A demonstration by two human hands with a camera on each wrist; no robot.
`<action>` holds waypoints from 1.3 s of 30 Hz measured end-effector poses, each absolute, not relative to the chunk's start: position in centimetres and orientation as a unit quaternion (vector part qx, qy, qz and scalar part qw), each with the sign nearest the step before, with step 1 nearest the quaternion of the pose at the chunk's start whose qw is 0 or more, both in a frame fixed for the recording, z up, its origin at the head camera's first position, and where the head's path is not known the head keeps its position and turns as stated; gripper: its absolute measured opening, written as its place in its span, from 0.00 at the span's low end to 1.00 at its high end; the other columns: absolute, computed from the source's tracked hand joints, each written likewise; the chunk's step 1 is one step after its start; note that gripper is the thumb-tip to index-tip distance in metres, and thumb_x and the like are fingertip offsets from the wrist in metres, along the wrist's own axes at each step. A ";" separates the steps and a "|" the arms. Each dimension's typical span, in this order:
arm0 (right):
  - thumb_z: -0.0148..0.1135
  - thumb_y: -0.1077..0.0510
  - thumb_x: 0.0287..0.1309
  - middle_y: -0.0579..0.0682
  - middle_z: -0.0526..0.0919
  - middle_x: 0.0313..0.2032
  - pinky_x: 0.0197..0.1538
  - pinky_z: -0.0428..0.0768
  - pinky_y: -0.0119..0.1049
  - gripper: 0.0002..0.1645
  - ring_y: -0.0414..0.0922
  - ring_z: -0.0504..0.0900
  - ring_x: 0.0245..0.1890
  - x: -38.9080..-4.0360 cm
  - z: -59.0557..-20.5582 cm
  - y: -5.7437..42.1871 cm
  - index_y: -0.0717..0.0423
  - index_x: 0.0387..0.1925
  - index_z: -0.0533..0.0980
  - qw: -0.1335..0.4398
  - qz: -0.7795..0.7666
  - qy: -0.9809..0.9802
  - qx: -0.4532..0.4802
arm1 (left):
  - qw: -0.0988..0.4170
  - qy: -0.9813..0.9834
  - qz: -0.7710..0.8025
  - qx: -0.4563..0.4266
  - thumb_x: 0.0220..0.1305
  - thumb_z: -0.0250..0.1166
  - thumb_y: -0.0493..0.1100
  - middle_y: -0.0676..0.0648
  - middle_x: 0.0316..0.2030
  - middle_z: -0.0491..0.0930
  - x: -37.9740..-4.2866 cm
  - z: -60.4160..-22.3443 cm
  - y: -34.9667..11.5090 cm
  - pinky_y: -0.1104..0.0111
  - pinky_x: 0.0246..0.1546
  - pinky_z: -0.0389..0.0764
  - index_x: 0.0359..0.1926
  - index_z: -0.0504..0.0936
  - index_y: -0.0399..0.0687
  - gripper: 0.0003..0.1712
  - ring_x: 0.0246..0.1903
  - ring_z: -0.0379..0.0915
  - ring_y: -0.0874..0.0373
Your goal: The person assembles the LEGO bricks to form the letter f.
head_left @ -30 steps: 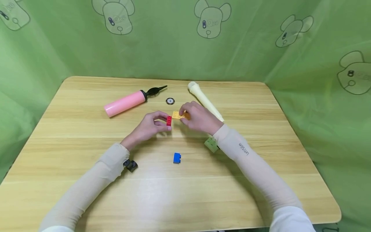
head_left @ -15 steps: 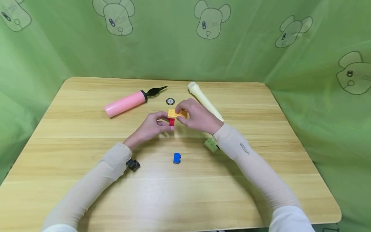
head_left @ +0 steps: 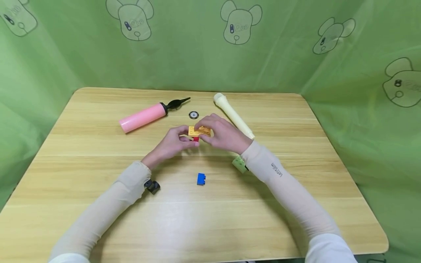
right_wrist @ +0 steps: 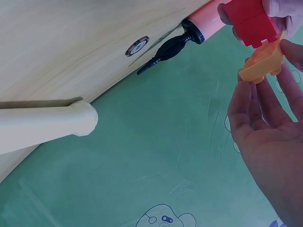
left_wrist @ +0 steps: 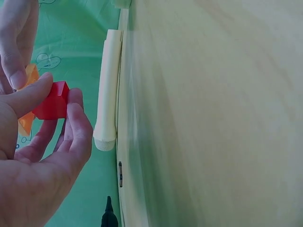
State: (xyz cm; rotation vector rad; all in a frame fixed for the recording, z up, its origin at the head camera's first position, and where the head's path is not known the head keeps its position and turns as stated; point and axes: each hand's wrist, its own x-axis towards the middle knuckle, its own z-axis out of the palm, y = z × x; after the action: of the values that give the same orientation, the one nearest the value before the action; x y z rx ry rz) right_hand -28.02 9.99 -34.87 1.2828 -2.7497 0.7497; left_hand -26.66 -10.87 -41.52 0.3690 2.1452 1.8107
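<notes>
In the head view my left hand (head_left: 169, 145) pinches a red building brick (head_left: 196, 139) between thumb and fingers. My right hand (head_left: 223, 136) grips an orange-yellow building brick (head_left: 191, 130) by its edges, its studs facing up. That brick lies over the red one and hides most of it. From the right wrist, the red brick's (right_wrist: 251, 23) studs meet the hollow underside of the yellow brick (right_wrist: 262, 61); whether they are pressed fully together I cannot tell. Both bricks are held above the table.
A blue brick (head_left: 201, 179) lies nearer on the wooden table (head_left: 164, 226), and a green brick (head_left: 239, 164) lies partly under the right forearm. Beyond the hands are a pink hand pump (head_left: 143, 117) with black nozzle, a round chip (head_left: 193, 115) and a cream toy microphone (head_left: 231, 113).
The yellow brick has moved left and come over the red brick, which my left hand has brought slightly right. The red brick has become mostly covered. Both hands keep their hold.
</notes>
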 end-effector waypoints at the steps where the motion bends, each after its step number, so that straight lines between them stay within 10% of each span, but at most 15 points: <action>1: 0.67 0.61 0.63 0.49 0.85 0.47 0.50 0.75 0.41 0.12 0.47 0.76 0.47 -28.0 -34.9 10.0 0.56 0.48 0.82 0.008 0.239 -0.879 0.412 | 0.155 0.748 0.632 0.128 0.59 0.73 0.38 0.40 0.47 0.82 -26.7 -41.5 -10.9 0.54 0.47 0.83 0.55 0.74 0.38 0.25 0.45 0.84 0.46; 39: 0.67 0.59 0.64 0.48 0.86 0.44 0.48 0.76 0.40 0.10 0.46 0.78 0.45 -28.3 -34.6 9.6 0.55 0.46 0.85 -0.013 0.232 -0.886 0.401 | 0.121 0.763 0.620 0.138 0.60 0.74 0.43 0.43 0.44 0.82 -26.4 -41.1 -11.2 0.49 0.46 0.82 0.53 0.77 0.40 0.23 0.44 0.83 0.43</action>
State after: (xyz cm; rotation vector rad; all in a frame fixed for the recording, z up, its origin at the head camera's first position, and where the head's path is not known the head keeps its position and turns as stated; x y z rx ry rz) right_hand -28.27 9.59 -34.61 1.2714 -2.8074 0.7359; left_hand -26.40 -11.23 -41.08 0.4018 2.2289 1.8107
